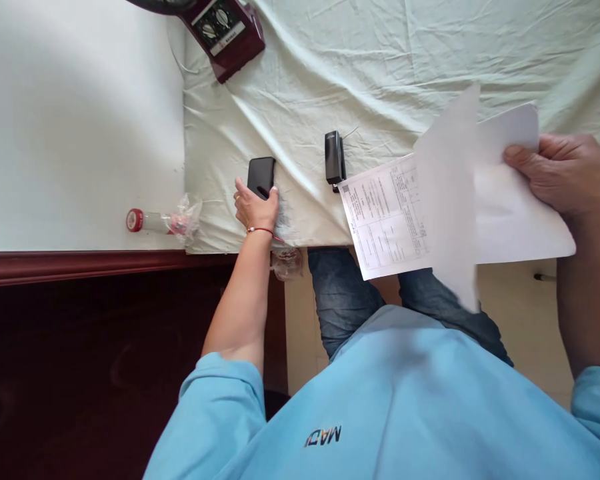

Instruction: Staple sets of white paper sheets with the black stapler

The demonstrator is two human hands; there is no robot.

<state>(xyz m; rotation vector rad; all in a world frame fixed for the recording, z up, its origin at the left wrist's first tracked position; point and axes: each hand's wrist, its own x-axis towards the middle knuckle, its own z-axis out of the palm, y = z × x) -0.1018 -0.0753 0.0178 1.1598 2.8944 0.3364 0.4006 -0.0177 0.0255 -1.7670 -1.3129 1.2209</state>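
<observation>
My left hand [256, 208] rests at the near end of a black phone [261, 175] on the cloth, its thumb and fingers spread around that end. A red string bracelet and a ring show on it. On the right, my right hand [555, 167] pinches white papers [510, 220] between thumb and fingers. One sheet stands up, blurred, across the middle of the papers. Left of it lies a printed page [390, 220] with text and tables, reaching over the front edge. A black stapler [334, 159] lies by the page's upper left corner.
A dark red device with dials [230, 37] stands at the back left. A red-capped bottle [153, 221] with clear plastic lies on the left. A crumpled plastic bag [287, 262] hangs by the front edge of the cloth-covered table [300, 93].
</observation>
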